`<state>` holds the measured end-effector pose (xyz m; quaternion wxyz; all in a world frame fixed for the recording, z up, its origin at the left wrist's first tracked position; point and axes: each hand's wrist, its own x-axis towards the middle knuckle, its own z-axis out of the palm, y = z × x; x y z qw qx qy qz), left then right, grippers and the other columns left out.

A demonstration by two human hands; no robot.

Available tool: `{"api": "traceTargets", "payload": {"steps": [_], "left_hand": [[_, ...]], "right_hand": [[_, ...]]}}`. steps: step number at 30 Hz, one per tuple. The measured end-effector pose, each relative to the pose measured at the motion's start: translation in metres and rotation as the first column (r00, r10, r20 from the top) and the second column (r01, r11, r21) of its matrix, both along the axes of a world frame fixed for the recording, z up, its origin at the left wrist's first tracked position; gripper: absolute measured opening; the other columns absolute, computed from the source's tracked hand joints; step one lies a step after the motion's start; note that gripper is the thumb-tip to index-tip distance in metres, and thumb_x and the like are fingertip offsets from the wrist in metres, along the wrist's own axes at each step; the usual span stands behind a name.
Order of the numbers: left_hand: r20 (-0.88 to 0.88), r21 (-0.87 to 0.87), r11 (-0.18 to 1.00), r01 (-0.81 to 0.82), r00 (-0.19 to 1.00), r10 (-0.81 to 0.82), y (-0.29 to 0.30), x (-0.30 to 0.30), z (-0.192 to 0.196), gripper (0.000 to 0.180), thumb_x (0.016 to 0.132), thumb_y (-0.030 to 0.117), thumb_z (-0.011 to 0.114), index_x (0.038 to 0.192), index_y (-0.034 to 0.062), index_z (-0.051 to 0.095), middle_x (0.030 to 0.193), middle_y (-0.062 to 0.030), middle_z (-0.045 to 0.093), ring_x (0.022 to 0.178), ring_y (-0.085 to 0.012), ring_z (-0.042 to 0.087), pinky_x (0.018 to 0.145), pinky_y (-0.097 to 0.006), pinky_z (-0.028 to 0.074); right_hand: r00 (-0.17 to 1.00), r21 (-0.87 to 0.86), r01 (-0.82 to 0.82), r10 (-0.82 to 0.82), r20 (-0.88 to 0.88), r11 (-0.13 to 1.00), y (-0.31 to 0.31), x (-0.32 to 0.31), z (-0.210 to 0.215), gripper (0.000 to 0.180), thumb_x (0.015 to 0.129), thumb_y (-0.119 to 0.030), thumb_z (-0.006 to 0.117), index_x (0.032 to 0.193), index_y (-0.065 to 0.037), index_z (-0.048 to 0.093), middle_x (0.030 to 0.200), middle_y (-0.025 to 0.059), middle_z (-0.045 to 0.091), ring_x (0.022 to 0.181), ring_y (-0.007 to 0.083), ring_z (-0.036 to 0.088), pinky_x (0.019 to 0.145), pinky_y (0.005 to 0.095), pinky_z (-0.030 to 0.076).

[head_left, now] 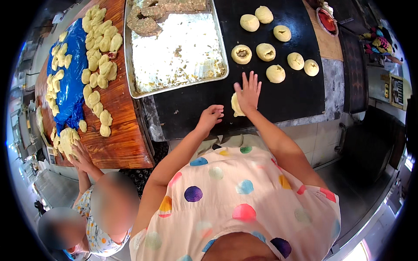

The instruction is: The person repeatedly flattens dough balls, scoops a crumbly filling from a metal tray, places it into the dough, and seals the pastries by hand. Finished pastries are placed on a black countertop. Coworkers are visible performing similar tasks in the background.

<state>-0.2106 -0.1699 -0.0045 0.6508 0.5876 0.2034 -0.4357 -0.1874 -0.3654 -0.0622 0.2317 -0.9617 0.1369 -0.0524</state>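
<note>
Spread fingers of my right hand (248,92) lie flat on a pale piece of dough (235,106), pressing it against the black work surface (196,104). Part of this dough is hidden under the palm. My left hand (210,118) is just left of it, fingers loosely bent and apart, with nothing visible in them. Beyond my hands sit several round dough balls. One ball (241,54) is open at the top with brown filling showing, and another (266,52) has a gaping slit. A smooth ball (275,74) lies nearest my right hand.
A metal tray (178,88) holds brown filling (147,26) and scattered crumbs. On the wooden table (124,126) at left, dough pieces (104,71) lie beside blue plastic (75,74). Another person's hands (82,157) touch a dough lump (69,141). A red-filled bowl (327,21) stands far right.
</note>
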Motion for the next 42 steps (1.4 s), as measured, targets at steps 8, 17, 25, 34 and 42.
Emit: {"api": "traceTargets", "payload": {"steps": [8, 17, 25, 34, 42], "left_hand": [[-0.010, -0.035, 0.995, -0.091, 0.996, 0.091, 0.026, -0.013, 0.011, 0.025, 0.098, 0.013, 0.048, 0.119, 0.0012, 0.057, 0.108, -0.0072, 0.063, 0.099, -0.0170, 0.062, 0.090, -0.032, 0.052], [0.084, 0.024, 0.991, -0.132, 0.988, 0.130, 0.035, -0.025, 0.015, 0.028, 0.098, 0.018, 0.053, 0.121, 0.0018, 0.057, 0.109, -0.0078, 0.064, 0.099, -0.0162, 0.063, 0.087, -0.030, 0.052], [0.656, 0.606, 0.765, 0.218, 0.407, -0.635, 0.003, -0.035, 0.025, 0.041, 0.092, 0.016, 0.059, 0.130, 0.0016, 0.053, 0.131, -0.0196, 0.054, 0.121, -0.0339, 0.053, 0.102, -0.040, 0.043], [0.566, 0.798, 0.561, 0.219, 0.044, -0.823, -0.036, -0.038, 0.011, 0.044, 0.084, 0.017, 0.066, 0.124, 0.0012, 0.054, 0.139, -0.0209, 0.043, 0.128, -0.0388, 0.043, 0.110, -0.045, 0.034], [0.460, 0.234, 0.960, 0.156, 0.852, -0.251, -0.017, -0.017, 0.015, 0.039, 0.093, 0.031, 0.062, 0.120, 0.0033, 0.059, 0.123, -0.0128, 0.058, 0.111, -0.0234, 0.058, 0.095, -0.036, 0.046]], "right_hand": [[1.000, -0.280, 0.015, -0.021, -0.018, 0.960, 0.021, 0.014, 0.011, 0.068, 0.096, -0.048, 0.043, 0.147, -0.005, 0.034, 0.154, 0.0228, 0.023, 0.145, 0.0369, 0.016, 0.117, 0.0521, 0.009], [0.959, -0.213, -0.278, 0.285, 0.000, 0.937, 0.032, -0.013, 0.029, 0.067, 0.093, -0.048, 0.049, 0.142, -0.002, 0.040, 0.153, 0.0217, 0.027, 0.143, 0.0337, 0.022, 0.116, 0.0527, 0.013], [0.932, 0.384, 0.031, -0.166, 0.324, 0.923, -0.003, -0.036, 0.035, 0.039, 0.091, -0.022, 0.060, 0.126, -0.004, 0.057, 0.137, 0.0173, 0.050, 0.122, 0.0324, 0.051, 0.103, 0.0406, 0.040], [0.933, 0.708, 0.361, -0.247, -0.264, 0.607, -0.052, -0.071, 0.001, 0.041, 0.079, -0.019, 0.074, 0.113, -0.001, 0.059, 0.089, 0.0123, 0.068, 0.080, 0.0195, 0.068, 0.073, 0.0323, 0.053], [0.963, 0.320, -0.174, 0.229, -0.143, 0.931, -0.043, -0.051, 0.045, 0.028, 0.070, -0.023, 0.076, 0.079, -0.006, 0.055, 0.082, 0.0099, 0.059, 0.075, 0.0306, 0.061, 0.068, 0.0402, 0.050]]}}
